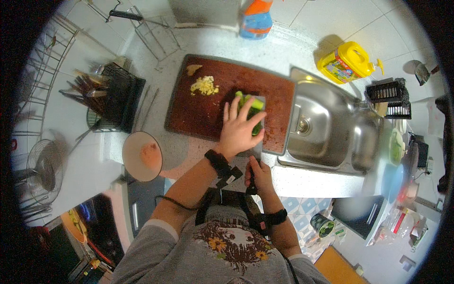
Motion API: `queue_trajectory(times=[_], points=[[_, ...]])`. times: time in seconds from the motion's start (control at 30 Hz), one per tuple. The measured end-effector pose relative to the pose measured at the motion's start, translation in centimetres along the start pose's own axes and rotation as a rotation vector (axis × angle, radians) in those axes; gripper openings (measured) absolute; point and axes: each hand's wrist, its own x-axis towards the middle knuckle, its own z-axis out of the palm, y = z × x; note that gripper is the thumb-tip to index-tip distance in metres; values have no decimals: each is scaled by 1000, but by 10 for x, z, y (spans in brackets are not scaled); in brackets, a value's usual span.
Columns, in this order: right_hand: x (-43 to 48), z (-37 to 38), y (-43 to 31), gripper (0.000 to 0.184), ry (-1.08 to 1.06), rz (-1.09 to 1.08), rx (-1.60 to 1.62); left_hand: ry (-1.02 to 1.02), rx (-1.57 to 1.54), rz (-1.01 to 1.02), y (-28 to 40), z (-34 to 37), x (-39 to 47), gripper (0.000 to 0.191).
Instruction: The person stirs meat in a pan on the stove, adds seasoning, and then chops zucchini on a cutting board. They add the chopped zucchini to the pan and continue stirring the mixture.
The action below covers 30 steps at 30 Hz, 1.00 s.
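My left hand (238,133) lies over cut green vegetable pieces (256,103) on the brown cutting board (220,117). Its fingers are spread and hold the greens against the broad blade of a kitchen cleaver (258,149). Lower down, my right hand (260,174) grips the cleaver's black handle, which points toward my body. Part of the blade and some of the greens are hidden under my left hand. Chopped pale-yellow bits, probably garlic (204,86), form a small heap at the board's upper left. Beside that heap is a small tan piece (193,69).
A steel sink (319,142) adjoins the board's right side. Left of the board are a white bowl (136,156) and a black utensil holder (129,99) with chopsticks. Behind stand a spray bottle (256,26) and a yellow pump jug (345,64). A wire strainer (46,170) sits far left.
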Motion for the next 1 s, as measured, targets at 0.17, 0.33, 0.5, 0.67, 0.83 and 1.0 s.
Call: queue_trajectory(times=[0.17, 0.33, 0.5, 0.67, 0.83, 1.0], points=[[-24, -7, -20, 37, -52, -20, -2, 64, 5, 3, 23, -28, 7, 39], [-56, 14, -30, 37, -273, -54, -187, 217, 131, -97, 27, -84, -26, 42], [-92, 57, -27, 37, -534, 52, -457, 413, 293, -362, 30, -156, -104, 44], [-127, 121, -7, 36, -825, 229, -751, 578, 473, -755, 45, -218, -207, 41], [-149, 214, 29, 37, -1075, 304, -1024, 714, 546, -1060, 25, -269, -295, 41], [-184, 336, 84, 39, -1182, 332, -1105, 712, 678, -1252, -32, -347, -379, 41]])
